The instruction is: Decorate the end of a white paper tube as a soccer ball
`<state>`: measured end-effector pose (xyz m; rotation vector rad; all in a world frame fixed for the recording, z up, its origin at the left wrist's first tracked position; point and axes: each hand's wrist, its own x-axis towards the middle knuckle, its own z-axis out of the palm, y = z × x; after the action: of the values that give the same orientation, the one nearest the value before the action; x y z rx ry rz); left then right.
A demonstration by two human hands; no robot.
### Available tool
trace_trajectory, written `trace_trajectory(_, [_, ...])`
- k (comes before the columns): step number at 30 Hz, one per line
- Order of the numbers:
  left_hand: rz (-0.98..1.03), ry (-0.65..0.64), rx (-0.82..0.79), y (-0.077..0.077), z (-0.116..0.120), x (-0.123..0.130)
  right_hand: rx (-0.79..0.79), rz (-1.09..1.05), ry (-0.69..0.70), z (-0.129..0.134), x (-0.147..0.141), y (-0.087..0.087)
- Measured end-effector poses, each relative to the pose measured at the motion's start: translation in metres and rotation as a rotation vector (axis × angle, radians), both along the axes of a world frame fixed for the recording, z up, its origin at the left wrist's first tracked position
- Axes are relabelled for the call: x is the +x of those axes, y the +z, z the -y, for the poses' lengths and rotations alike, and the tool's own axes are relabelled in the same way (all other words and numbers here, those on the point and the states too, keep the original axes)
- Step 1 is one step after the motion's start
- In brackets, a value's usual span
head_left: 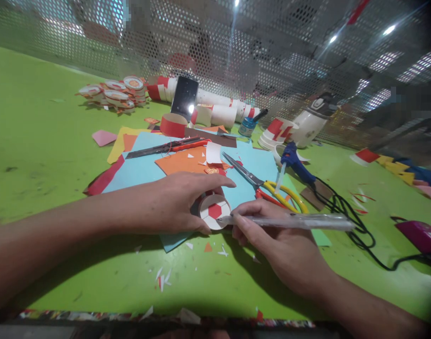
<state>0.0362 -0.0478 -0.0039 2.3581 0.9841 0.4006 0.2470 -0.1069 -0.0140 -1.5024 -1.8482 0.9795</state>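
My left hand [187, 200] is closed around the edge of a small white paper disc [205, 217], thumb at the near side and fingers at the far side. A red hexagon [214, 211] sits in the disc's middle, with thin dark lines running out from it. Between thumb and fingers of my right hand [272, 235] is a clear-barrelled pen [307, 221], its tip at the disc's face near the hexagon. Sheets of light blue paper [144, 174] and orange paper [173, 165] lie beneath and behind the hands. Yellow-and-orange-handled scissors [248, 175] rest just beyond my right hand.
A blue glue gun [296, 162] trails a black cord on the right, near a magenta object [420, 238]. Behind the paper are a utility knife [158, 149], a phone [184, 96], an ink bottle [248, 127], paper cups [277, 134] and stacked round pieces [119, 94]. Scraps [162, 280] litter the front.
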Motion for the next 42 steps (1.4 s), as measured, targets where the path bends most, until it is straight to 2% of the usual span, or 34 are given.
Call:
trace_trajectory(12, [-0.008,-0.011,0.001,-0.0015,-0.0013,-0.0007,0.026,0.024,0.030,0.0006,-0.0003,0.0018])
trace_trajectory(25, [0.002,-0.036,0.007,-0.0040,-0.0014,-0.0036,-0.012,0.014,0.003,0.0013,0.0005,0.0013])
trace_trajectory(35, [-0.023,-0.015,0.006,-0.0034,-0.0014,-0.0045,-0.009,0.045,0.014,0.0018,-0.0021,0.0045])
trace_trajectory(42, [-0.013,-0.030,0.013,-0.0063,-0.0018,-0.0057,-0.033,-0.020,-0.011,0.0016,-0.0014,0.0020])
